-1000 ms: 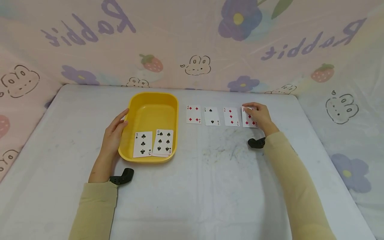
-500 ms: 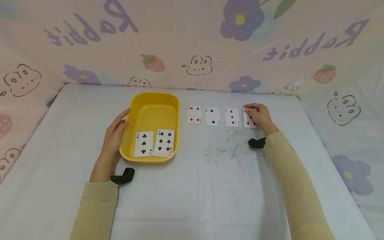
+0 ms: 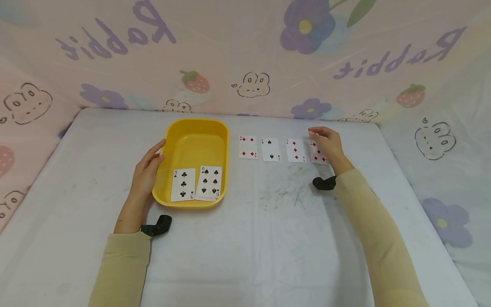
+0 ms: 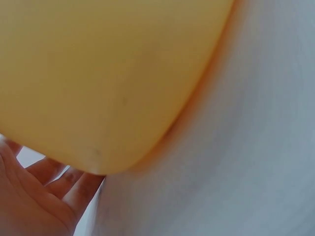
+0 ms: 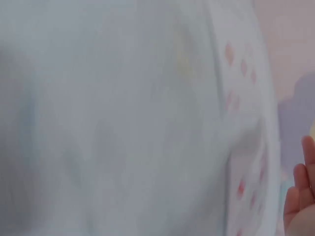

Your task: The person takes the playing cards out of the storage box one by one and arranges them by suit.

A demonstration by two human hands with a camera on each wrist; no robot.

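Note:
My left hand (image 3: 145, 175) lies against the outer left wall of a yellow plastic tray (image 3: 195, 128); in the left wrist view its fingers (image 4: 81, 194) reach out straight to the tray's side. Inside the tray's near end lie a three of clubs (image 3: 183, 184) and a six of spades (image 3: 209, 182), with another card edge under the six. My right hand (image 3: 330, 145) hovers over a five of diamonds (image 3: 315, 157), which it partly hides, with nothing between its fingers. To its left lie a three of diamonds (image 3: 295, 150), a two of spades (image 3: 270, 150) and a four of diamonds (image 3: 247, 147).
A white cloth covers the table (image 3: 245, 247), with greyish smudges in front of the card row. A printed curtain (image 3: 215, 47) rises along the back and sides. Black wrist devices show at the left wrist (image 3: 157, 226) and right wrist (image 3: 324, 183).
My right hand has lifted off the five of diamonds and shifted slightly up and left, uncovering more of that card. My left hand and the tray have stayed in place.

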